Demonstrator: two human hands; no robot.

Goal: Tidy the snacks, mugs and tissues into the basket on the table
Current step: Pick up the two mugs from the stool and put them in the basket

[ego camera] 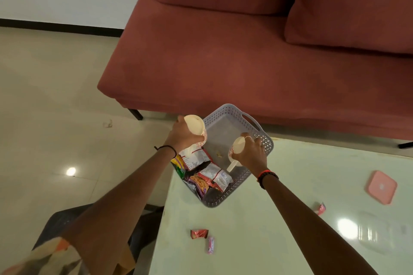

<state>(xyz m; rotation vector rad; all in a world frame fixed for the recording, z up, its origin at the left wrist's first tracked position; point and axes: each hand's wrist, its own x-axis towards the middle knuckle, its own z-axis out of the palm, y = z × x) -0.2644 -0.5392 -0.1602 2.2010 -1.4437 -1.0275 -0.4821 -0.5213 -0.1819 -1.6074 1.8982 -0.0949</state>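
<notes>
Your left hand (182,133) and right hand (250,152) each grip a mug (194,127) over the basket (232,111) at frame centre; lowering together could knock them.

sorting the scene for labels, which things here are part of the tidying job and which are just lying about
Part of the job:
- basket
- mug in left hand
- mug in right hand
- snack packets in the basket
- loose sweets on the table

Just lying about:
- pink square lid
- clear container
- red sofa
</notes>
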